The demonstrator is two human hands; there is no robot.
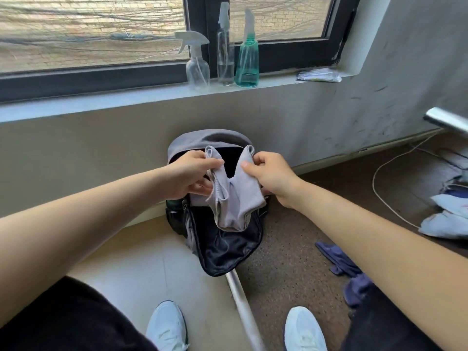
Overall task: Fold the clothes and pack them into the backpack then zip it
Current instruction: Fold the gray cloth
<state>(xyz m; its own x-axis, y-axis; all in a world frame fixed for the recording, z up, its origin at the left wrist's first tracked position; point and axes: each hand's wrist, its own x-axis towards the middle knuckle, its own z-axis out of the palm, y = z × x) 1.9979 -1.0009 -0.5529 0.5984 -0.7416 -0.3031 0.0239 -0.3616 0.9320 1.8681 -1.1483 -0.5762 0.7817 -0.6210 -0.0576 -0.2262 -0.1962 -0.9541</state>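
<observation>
Both bare forearms stretched forward and angled inward, left hand (192, 173) knuckles-up, fingers curled, pinching one upper edge of the grey garment (233, 198), right hand (271, 177) level with it and near but apart, thumb and curled fingers pinching the other upper edge.

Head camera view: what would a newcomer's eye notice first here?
At centre, the left hand and right hand hold a grey garment over the open backpack, which stands by the wall. Above, three spray bottles stand on the window sill.
</observation>
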